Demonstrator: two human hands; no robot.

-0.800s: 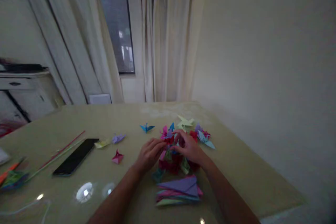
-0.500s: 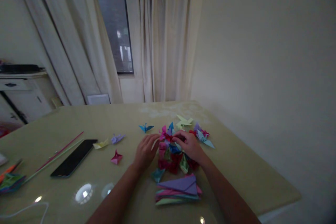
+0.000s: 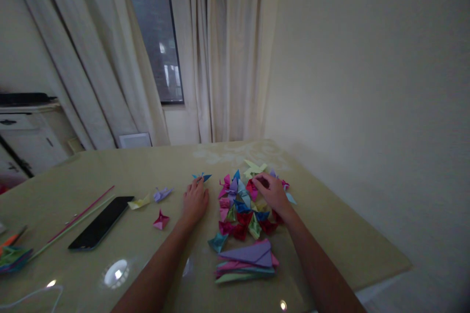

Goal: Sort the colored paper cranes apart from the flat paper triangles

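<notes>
My left hand (image 3: 196, 201) lies low over the table with its fingers stretched out, the tips at a blue origami crane (image 3: 201, 176) and partly covering it. My right hand (image 3: 272, 190) is closed in a pinch at a red and pink origami crane (image 3: 251, 189), at the right side of a cluster of folded paper pieces. In that cluster sit a purple crane (image 3: 231, 189), a light blue crane (image 3: 243, 192), a pale green crane (image 3: 254, 168) and several red, blue and green pieces. Some pieces behind my right hand are partly hidden.
A stack of folded paper strips (image 3: 247, 261) lies nearest me, beside a teal paper piece (image 3: 218, 242). To the left are a pink piece (image 3: 161, 220), a lilac crane (image 3: 162, 194), a yellow piece (image 3: 139, 202), a black phone (image 3: 101, 223) and thin sticks (image 3: 73, 222).
My left hand has moved left and away from the cluster to the blue crane. My right hand has shifted slightly right and away from me, uncovering more of the cluster.
</notes>
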